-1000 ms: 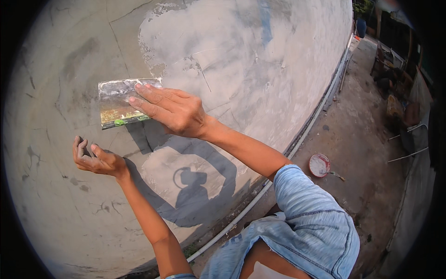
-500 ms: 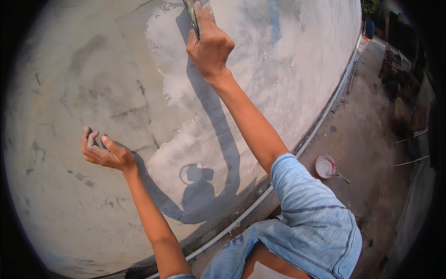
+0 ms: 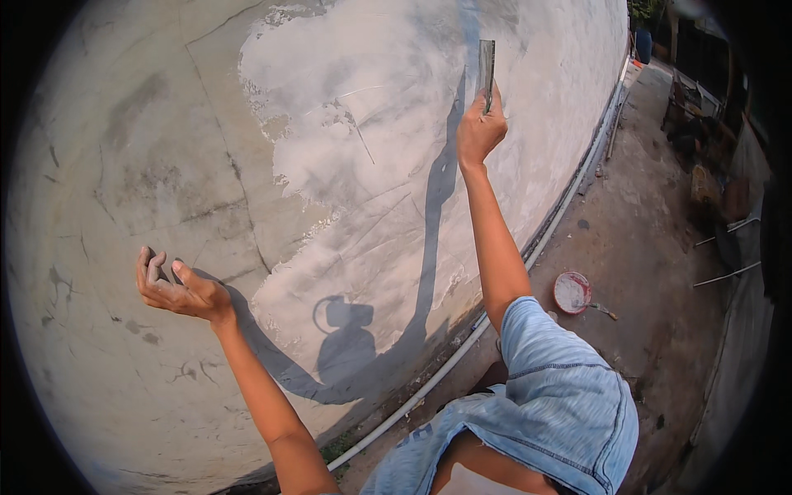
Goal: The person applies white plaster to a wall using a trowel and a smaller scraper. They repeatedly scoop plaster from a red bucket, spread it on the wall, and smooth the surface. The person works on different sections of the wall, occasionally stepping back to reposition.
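My right hand (image 3: 482,130) is closed round a flat rectangular putty knife (image 3: 487,66), raised in front of the wall (image 3: 165,214). Whether the blade touches the wall I cannot tell. White plaster (image 3: 355,91) covers the wall's middle and right, with a ragged edge against the bare, cracked grey on the left. Nothing is in my left hand (image 3: 183,289); it hangs before the grey part, palm turned up, fingers loosely bent and apart, smeared with pale plaster. Shadows of my arms and head fall across the wall.
A white pipe (image 3: 429,386) runs along the wall's foot. On the ground to the right stands a red-rimmed bucket (image 3: 571,293) of white paste, with a brush-like tool (image 3: 604,311) beside it. Metal bars (image 3: 728,274), clutter and a blue barrel (image 3: 643,45) lie farther right.
My right hand has swept right across the plaster with the putty knife, and the blade now points upward. My left hand has shifted slightly down and left, still open.
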Motion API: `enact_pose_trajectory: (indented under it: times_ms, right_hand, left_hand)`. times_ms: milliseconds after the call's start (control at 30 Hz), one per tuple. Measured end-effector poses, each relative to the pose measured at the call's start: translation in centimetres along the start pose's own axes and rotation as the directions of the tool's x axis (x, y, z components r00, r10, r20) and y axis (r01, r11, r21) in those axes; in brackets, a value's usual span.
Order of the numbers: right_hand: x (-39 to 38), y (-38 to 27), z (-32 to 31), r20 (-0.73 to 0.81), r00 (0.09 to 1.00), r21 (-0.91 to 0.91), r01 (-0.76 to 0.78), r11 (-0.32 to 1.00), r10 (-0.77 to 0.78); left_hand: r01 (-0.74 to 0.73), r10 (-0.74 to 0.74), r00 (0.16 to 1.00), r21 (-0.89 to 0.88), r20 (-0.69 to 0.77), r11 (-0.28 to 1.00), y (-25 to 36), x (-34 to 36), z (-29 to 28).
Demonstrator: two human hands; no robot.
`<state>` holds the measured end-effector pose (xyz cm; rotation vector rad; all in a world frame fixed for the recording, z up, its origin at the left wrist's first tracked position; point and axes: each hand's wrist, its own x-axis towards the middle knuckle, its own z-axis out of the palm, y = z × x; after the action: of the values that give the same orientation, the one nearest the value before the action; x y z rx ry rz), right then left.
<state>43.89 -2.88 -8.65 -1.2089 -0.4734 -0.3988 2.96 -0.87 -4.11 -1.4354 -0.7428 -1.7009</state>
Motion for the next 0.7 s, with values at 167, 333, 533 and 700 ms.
enact_pose_trajectory:
  times_ms: [167, 333, 533, 700]
  right_hand:
    - [-5.4, -0.5, 3.0, 0.045, 0.966, 0.153, 0.246, 0.957, -0.255]
    - [-17.4, -8.1, 2.6, 0.265, 0.772, 0.391, 0.462, 0.796, -0.578]
    - [-17.3, -7.9, -0.2, 0.251, 0.479, 0.581, 0.621, 0.527, -0.841]
    - [-4.1, 0.3, -0.4, -0.04, 0.929, 0.222, 0.366, 0.904, -0.367]
  left_hand:
    - [0.02, -0.02, 1.0, -0.03, 0.001, 0.999, 0.7, 0.2, 0.1]
    - [0.029, -0.029, 1.0, 0.008, 0.011, 1.0, -0.4, -0.1, -0.1]
    - [0.056, -0.057, 0.998, -0.033, -0.012, 0.998, -0.2, -0.1, -0.2]
    - [0.018, -0.019, 1.0, -0.061, -0.019, 0.998, 0.0, -0.3, -0.1]
